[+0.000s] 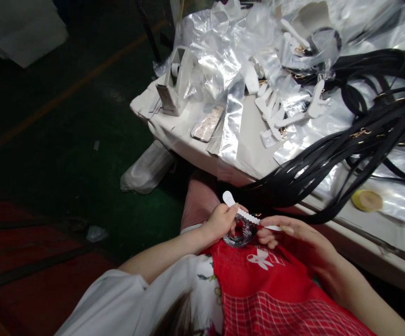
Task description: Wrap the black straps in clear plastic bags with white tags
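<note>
Strip (248, 216), notched | left fingers (233, 211) pinch one half, right fingers (271, 220) the other — guess that steadies it by the coil (235, 241) | straps (328, 156) piled on table (254, 149), handy reach probably

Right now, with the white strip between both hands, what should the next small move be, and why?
Probably bend the white strip around the dark coil: the left hand and right hand hold it at separate points, and it stretches nearly straight by the coil.
</note>
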Available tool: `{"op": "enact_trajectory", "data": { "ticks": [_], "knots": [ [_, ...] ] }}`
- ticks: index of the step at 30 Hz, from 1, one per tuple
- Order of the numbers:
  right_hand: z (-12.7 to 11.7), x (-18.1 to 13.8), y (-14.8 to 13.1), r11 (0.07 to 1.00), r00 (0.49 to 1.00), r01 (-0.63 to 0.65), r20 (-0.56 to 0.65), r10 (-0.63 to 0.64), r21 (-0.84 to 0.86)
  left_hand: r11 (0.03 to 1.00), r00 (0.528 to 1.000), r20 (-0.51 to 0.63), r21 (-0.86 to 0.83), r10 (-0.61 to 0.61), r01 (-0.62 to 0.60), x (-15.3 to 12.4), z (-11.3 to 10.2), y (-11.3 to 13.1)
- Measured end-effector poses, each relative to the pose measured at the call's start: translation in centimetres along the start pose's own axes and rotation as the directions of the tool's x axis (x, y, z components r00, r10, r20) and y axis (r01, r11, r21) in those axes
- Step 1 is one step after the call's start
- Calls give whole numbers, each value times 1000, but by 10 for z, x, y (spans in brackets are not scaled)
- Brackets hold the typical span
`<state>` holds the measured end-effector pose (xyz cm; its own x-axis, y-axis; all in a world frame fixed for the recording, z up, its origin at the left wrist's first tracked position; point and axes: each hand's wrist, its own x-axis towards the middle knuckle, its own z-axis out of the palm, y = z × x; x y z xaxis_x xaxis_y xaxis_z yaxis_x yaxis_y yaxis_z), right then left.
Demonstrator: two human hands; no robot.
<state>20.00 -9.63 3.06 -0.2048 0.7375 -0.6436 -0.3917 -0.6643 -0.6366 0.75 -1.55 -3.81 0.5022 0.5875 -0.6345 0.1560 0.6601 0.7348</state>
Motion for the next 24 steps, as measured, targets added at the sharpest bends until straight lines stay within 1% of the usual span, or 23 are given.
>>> {"op": "enact_trajectory", "data": {
  "ticks": [7, 13, 19, 21, 22, 23, 24],
  "knots": [
    [-1, 1, -3, 997, 1000, -18, -12, 18, -72, 1000, 1000, -16, -6, -8, 8, -4, 0, 3],
    [-9, 4, 1, 997, 998, -63, 27, 62, 39, 1000, 1000, -5, -12, 20, -20, -4, 0, 0],
    [-17, 10, 14, 997, 997, -65, -32, 64, -45, 1000, 1000, -1, 15, 26, -26, -5, 0, 1],
    [-17, 10, 15, 990, 998, -40, -63, 31, -136, 999, 1000, -5, 23, 29, -29, -4, 0, 0],
    [-17, 10, 14, 972, 998, -3, -69, -14, -237, 999, 1000, -9, 30, 28, -27, -4, -1, 0],
    [-17, 10, 12, 926, 994, 61, -63, -91, -372, 999, 1000, -9, 44, 24, -23, -3, -1, 0],
    [-17, 10, 9, 842, 981, 144, -40, -192, -521, 997, 1000, -2, 68, 21, -20, -3, -1, 0]
  ]
}}
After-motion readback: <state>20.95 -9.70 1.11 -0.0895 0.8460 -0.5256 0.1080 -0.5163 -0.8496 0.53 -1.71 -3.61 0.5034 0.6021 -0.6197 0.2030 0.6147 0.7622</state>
